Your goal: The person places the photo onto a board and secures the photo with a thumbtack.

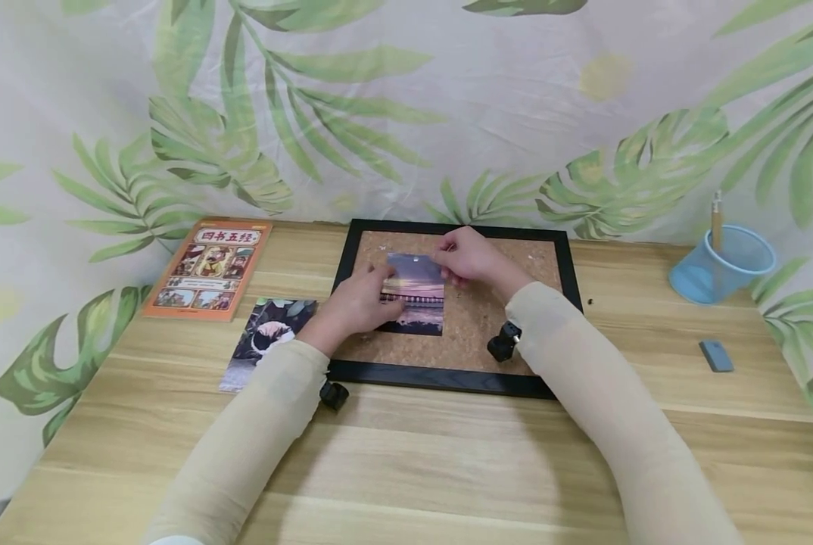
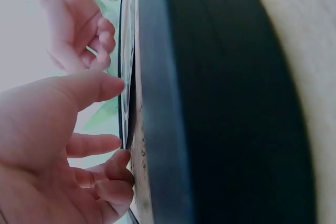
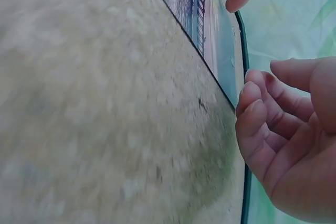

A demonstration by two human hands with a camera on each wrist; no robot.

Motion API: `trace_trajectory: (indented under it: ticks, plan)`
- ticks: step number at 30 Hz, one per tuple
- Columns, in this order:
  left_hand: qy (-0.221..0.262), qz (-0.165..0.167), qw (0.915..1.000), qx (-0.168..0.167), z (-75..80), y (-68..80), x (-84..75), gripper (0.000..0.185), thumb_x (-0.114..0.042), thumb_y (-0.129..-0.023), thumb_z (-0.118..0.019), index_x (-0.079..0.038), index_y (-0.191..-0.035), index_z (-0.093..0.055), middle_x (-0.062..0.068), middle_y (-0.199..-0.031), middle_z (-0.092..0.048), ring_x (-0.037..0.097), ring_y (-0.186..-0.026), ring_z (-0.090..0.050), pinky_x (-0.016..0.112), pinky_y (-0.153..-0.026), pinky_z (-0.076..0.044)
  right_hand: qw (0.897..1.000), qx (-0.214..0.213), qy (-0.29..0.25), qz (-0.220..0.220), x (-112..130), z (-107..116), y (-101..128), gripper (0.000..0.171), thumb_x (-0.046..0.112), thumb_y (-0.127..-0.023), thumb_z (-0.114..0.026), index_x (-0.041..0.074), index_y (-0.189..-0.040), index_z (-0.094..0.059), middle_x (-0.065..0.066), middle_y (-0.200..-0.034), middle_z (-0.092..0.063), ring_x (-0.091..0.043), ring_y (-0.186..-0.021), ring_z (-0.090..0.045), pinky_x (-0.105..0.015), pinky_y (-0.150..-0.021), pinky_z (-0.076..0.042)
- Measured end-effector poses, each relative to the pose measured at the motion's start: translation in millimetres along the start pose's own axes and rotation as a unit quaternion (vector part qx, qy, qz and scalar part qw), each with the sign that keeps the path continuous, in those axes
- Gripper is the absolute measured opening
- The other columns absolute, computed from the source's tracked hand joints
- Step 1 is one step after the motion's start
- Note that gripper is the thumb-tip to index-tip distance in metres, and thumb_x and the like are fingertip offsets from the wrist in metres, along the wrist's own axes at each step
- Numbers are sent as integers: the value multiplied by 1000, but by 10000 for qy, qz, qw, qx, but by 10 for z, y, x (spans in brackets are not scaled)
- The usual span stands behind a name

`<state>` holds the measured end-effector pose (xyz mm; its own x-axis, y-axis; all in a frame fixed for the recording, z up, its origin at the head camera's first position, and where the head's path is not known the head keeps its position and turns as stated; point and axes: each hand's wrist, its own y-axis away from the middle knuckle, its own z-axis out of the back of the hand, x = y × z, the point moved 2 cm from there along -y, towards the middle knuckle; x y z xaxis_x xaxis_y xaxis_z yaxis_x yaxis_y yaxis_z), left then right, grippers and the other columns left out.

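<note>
Rough cork board (image 1: 488, 310), glossy paper photo (image 1: 416, 299), matt wood-grain table (image 1: 447, 454)

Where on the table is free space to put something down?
Bare wooden table lies in front of the black-framed cork board, between the sleeves. More lies between the board and the blue mesh cup. The board's left side is crowded: both hands, sunset photo.

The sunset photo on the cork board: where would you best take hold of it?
By its free right edge, coming from the right. The sunset photo lies flat on the cork board, the left hand covers its left side, and the right hand hovers at its top right corner.
</note>
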<state>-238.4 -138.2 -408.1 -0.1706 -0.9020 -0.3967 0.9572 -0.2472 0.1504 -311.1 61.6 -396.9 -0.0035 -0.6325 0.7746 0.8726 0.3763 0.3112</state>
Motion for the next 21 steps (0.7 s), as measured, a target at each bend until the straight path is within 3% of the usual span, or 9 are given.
trace_trajectory:
  ticks: [8,21]
  plan:
    - [611,-443,9962,-437,83,60,103,60,-37,-90,-61,-6,-139,-46,4,-101,-58,20,-83,-55,39,-76,-47,9976,-63,476,506,11,103,267,28,26,-98,-54,1,-103,-63,-20,-81,-66,-20,-56,-55,-29,-51,-44]
    - [1182,-612,9869,-907,362,351,275,42,-26,-94,-54,-6,-132,-53,3,-91,-58,19,-77,-53,33,-64,-45,9879,-416,1102,1010,-154,333,751,25,28,-98,-53,6,-102,-64,-14,-82,-64,-20,-64,-55,-34,-57,-46]
